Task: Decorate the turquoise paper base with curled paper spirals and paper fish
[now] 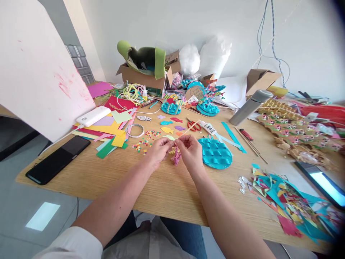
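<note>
Close together above the table's front middle, my left hand (160, 149) and my right hand (190, 151) meet at the fingertips. A thin wooden stick (192, 127) slants up to the right from my right hand's pinch. My left thumb and finger are pressed together near its lower end; what they hold is hidden. Just behind them shows a pale green paper piece (169, 137); whether it is held or lying down, I cannot tell. Below the fingers is a pink-purple curly strand (176, 157). A blue woven paper disc (216, 153) lies beside my right hand.
Red scissors (194, 125), a white glue tube (208, 126) and paper fish (167, 130) lie behind my hands. Coloured paper (118, 138) and a black phone (58, 160) are left. A grey flask (250, 107) and paper scraps (293, 203) are right. Finished-looking blue crafts (172, 107) stand behind.
</note>
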A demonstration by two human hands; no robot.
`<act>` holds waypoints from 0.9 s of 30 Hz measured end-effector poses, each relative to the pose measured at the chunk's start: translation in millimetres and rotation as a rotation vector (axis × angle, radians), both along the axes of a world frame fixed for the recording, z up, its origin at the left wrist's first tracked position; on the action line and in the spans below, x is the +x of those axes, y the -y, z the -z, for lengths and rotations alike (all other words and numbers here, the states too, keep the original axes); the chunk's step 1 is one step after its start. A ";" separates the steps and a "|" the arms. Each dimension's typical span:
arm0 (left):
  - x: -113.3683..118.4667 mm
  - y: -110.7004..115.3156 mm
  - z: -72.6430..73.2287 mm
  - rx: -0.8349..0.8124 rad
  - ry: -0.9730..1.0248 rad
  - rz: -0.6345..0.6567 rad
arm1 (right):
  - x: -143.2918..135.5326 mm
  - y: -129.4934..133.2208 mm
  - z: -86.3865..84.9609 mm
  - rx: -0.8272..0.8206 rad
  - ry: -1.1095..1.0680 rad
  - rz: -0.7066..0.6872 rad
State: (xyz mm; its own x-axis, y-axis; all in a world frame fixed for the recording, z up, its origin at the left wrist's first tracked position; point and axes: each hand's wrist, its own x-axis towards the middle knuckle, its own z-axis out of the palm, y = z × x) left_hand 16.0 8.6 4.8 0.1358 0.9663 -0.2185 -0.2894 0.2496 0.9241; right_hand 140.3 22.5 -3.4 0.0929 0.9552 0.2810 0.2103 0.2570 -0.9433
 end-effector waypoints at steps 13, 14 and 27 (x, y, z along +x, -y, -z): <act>-1.8 -1.1 -4.2 0.016 -0.018 -0.060 | -2.1 4.2 1.1 0.145 0.107 -0.066; -1.6 -0.9 -4.6 0.014 -0.022 -0.059 | -2.2 4.5 1.1 0.150 0.129 -0.063; -1.7 -0.9 -2.0 -0.002 -0.036 -0.027 | -3.1 7.4 1.0 0.141 0.232 -0.043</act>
State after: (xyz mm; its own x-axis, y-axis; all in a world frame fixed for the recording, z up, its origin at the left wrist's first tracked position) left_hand 14.2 9.5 6.8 0.1018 0.9692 -0.2243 -0.2627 0.2437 0.9336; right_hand 137.1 15.1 -4.5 -0.0297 0.9069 0.4203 0.4029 0.3957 -0.8253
